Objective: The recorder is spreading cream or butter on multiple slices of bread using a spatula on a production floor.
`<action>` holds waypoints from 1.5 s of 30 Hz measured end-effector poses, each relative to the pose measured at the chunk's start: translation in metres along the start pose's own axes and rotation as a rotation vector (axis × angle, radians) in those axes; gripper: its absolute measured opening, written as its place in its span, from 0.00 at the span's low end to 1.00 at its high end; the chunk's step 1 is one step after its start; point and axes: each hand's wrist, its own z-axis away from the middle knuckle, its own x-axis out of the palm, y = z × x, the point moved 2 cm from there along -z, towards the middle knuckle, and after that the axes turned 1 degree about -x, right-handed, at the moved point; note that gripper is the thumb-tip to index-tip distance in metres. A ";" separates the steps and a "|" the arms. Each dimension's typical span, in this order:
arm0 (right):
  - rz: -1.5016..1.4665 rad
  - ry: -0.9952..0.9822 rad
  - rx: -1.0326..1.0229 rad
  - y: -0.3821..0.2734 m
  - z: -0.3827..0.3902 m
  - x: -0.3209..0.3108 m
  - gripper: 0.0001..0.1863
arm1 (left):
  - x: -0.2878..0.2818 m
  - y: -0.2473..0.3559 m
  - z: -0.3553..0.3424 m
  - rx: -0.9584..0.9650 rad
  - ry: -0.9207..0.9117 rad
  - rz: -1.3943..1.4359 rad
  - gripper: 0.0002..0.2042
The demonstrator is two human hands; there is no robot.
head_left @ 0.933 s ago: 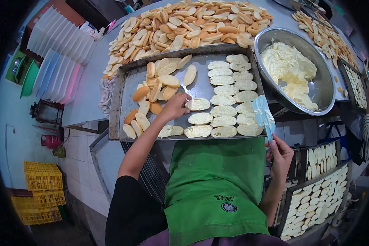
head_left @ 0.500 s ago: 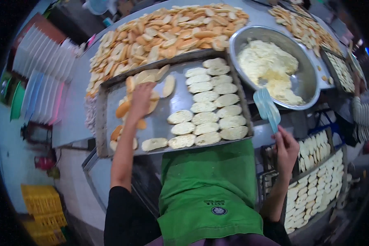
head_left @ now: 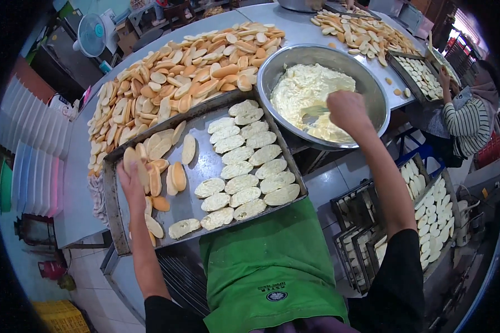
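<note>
Right hand (head_left: 347,111), spatula (head_left: 315,111) now in bowl (head_left: 272,69)

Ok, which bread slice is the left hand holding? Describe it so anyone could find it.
Start at the metal tray in front of the person. At its left edge, the left hand grips one plain slice standing up above the fingers. Unlike the spread-topped slices in rows on the right, it is bare and lifted.

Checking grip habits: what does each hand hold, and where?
Left hand holds a bread slice by its lower end. Right hand grips the spatula by its handle.
</note>
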 end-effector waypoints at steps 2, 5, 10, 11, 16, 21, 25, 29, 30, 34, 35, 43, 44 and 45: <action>0.082 -0.199 -0.150 -0.006 -0.010 0.013 0.06 | 0.004 0.026 0.028 -0.377 -0.104 0.622 0.17; -0.025 -0.361 -0.234 -0.002 -0.018 0.031 0.07 | -0.003 0.027 0.060 -0.657 -0.251 1.036 0.20; -0.554 -0.559 -0.429 0.054 -0.026 0.023 0.10 | -0.011 0.056 0.103 -0.666 -0.340 1.124 0.24; -0.650 -0.626 -0.230 0.064 -0.021 0.012 0.10 | -0.011 0.055 0.108 -0.577 -0.392 1.027 0.25; -1.089 -0.543 0.095 0.088 0.022 -0.014 0.11 | 0.014 0.074 0.118 -0.498 -0.445 0.856 0.38; -1.415 -0.173 0.005 -0.001 0.095 -0.032 0.08 | 0.073 0.110 0.123 -0.491 -0.609 1.075 0.35; -1.545 0.088 -0.115 -0.081 0.136 -0.023 0.10 | 0.096 0.126 0.130 -0.572 -0.697 1.092 0.34; -1.559 0.128 -0.130 -0.119 0.146 -0.008 0.13 | 0.097 0.129 0.139 -0.573 -0.626 1.094 0.41; -1.510 0.124 -0.135 -0.122 0.147 -0.003 0.14 | 0.096 0.124 0.139 -0.614 -0.637 1.181 0.38; -1.227 0.243 -0.079 -0.110 0.145 -0.008 0.16 | 0.089 0.121 0.138 -0.561 -0.518 1.133 0.41; -1.107 0.310 -0.032 -0.106 0.144 -0.010 0.16 | 0.088 0.124 0.137 -0.512 -0.480 1.117 0.40; -1.198 0.140 -0.162 -0.102 0.156 -0.003 0.14 | 0.087 0.124 0.132 -0.475 -0.383 1.136 0.36; -1.245 0.196 -0.148 -0.097 0.157 0.000 0.15 | 0.088 0.124 0.132 -0.503 -0.411 1.086 0.37; -1.292 0.251 -0.131 -0.095 0.160 0.000 0.15 | 0.089 0.124 0.135 -0.534 -0.438 1.035 0.38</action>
